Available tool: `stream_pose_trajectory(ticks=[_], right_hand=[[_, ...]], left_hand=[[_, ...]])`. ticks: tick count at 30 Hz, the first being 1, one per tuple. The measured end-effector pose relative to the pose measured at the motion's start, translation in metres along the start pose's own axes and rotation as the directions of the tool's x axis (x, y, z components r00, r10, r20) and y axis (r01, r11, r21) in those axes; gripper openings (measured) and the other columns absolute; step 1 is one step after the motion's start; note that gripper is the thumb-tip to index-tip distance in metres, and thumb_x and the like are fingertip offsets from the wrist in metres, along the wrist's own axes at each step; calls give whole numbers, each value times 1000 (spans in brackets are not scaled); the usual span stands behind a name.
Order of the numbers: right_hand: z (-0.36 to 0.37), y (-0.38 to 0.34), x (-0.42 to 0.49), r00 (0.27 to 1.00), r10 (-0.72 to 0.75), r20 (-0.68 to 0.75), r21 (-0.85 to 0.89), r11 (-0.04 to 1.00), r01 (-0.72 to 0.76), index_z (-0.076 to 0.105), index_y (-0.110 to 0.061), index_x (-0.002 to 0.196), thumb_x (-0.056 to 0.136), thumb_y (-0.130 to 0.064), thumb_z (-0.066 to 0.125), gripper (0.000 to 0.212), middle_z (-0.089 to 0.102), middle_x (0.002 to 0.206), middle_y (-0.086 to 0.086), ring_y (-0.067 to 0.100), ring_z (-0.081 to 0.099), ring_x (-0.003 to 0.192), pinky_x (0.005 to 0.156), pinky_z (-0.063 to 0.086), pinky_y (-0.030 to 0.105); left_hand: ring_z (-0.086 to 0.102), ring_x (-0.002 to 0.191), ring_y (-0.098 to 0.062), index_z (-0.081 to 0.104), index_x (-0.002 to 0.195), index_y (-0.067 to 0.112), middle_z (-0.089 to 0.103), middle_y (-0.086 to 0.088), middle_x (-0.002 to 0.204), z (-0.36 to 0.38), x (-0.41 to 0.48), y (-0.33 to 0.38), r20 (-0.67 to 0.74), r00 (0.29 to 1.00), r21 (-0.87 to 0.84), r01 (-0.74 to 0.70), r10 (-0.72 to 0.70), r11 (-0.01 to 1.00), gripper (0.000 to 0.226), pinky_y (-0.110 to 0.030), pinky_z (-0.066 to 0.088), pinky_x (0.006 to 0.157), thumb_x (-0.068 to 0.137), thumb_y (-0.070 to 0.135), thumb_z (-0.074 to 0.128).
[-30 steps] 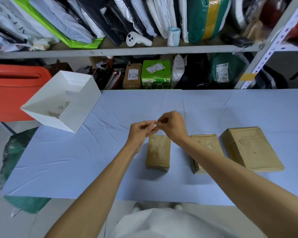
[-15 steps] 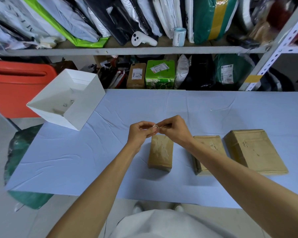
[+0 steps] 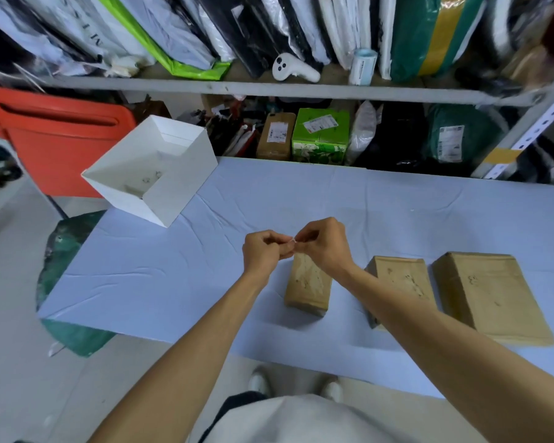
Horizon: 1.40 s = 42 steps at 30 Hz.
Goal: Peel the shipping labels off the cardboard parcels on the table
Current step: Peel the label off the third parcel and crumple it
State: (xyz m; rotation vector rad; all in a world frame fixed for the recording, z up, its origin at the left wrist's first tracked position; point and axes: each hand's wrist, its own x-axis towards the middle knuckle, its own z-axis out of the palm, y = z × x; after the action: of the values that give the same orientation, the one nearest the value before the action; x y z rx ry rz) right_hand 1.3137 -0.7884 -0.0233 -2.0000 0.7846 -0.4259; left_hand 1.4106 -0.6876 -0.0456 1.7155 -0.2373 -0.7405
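Three brown cardboard parcels lie in a row on the pale blue table: a small one in the middle, a second to its right and a larger one at the far right. Their tops show only scuffed residue, no labels. Just above the far end of the small parcel, my left hand and my right hand meet, fingertips pinching a small crumpled white scrap of label between them.
An open white box with a few scraps inside stands on the table's far left corner. Behind the table, shelves hold bags and labelled parcels, among them a green box. An orange bin stands at the left.
My hands stay together over the small parcel, working the white scrap; it looks smaller and more crumpled now. The parcels have not moved.
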Motion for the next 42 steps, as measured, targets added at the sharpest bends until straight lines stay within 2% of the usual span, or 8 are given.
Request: stream_pose_trajectory(ticks=[5,10,15,22,26,32,38,42], right_hand=[[11,-3,3,999,5,41,13,1000,-5,76,-7,76,76,-5,76,3,72,70,4,14,67,66,58,50,23],[22,-17,9,995,-50,83,13,999,49,76,-8,80,78,3,63,17,74,76,6,16,68,68,57,50,19],[32,-30,13,978,-128,164,13,992,128,74,-4,81,81,-9,73,5,72,76,5,10,65,66,55,45,8],[67,-68,22,960,-180,212,-29,981,191,74,-1,81,75,4,76,8,73,79,12,20,69,74,68,55,25],[96,-93,24,966,-154,209,-103,979,178,75,-4,80,73,4,74,11,72,78,8,16,67,71,70,56,28],[142,-135,27,967,-129,219,-128,979,160,73,-5,81,76,2,72,9,72,79,7,16,66,72,64,46,16],[178,-170,38,953,-179,245,-176,958,225,73,-3,84,76,7,66,15,73,84,10,21,67,78,73,56,31],[194,-183,61,944,-193,269,-221,941,256,74,-4,84,76,5,66,15,73,85,8,20,67,77,68,53,25]], left_hand=[[74,71,-17,75,69,16,75,-3,72,-17,-6,6,-4,998,51,-57,57,997,16,-26,59,73,67,2,82],[74,73,-18,76,76,11,75,-6,76,-33,-13,15,-106,992,70,-62,69,996,12,-33,60,78,66,5,81],[73,75,-15,77,80,13,75,-1,77,-51,-17,18,-146,986,86,-74,86,994,10,-32,60,79,70,11,79],[67,70,0,77,89,16,75,6,83,-100,-19,16,-146,942,319,-245,302,916,15,-10,52,70,79,26,77],[64,71,-1,74,96,15,70,6,87,-148,-17,18,-139,942,415,-224,305,882,23,-3,46,64,77,27,79],[65,86,-9,73,101,18,72,3,97,-218,-13,20,-125,946,566,-181,300,805,27,-24,53,82,77,32,77],[65,96,-19,71,101,18,72,0,102,-271,7,38,-64,953,719,-161,295,676,25,-33,52,88,81,32,72],[66,97,-20,71,99,15,73,-1,101,-290,28,52,-35,961,749,-156,274,644,21,-32,51,87,81,27,70]])
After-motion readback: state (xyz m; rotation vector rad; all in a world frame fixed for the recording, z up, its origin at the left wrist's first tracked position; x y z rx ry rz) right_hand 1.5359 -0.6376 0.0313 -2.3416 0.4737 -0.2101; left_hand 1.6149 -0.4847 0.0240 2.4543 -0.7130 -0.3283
